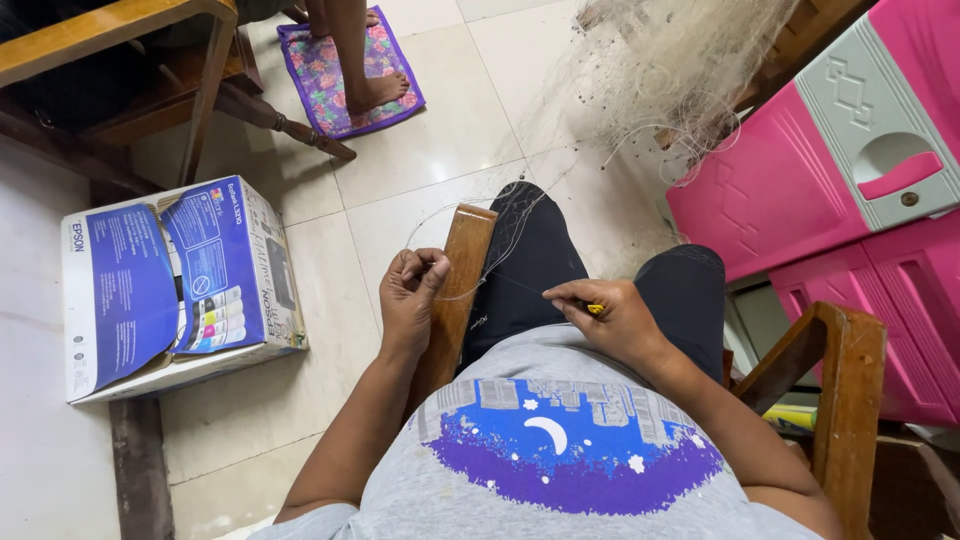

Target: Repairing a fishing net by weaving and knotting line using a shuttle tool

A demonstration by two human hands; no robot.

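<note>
netting (690, 60) at 1 o'clock: light, limp, snag-prone. left hand (410, 290) pinches its fine line (455, 296); right hand (610, 315) grips yellow needle (596, 309). hold near knots.

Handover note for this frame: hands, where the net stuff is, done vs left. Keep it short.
Left hand: fingers pinched shut on thin pale thread, beside the wooden armrest.
Right hand: closed on a small yellow tool, resting on the right thigh; the thread runs taut between the hands.
Fishing net: heaped on the floor ahead by the pink cabinet, strands trailing back over the left knee to the hands.
Nearby: printer box on the floor at left; another person's foot on a floral mat.
Done: thread and tool in hand.
Left: cannot tell how much net is worked.
</note>
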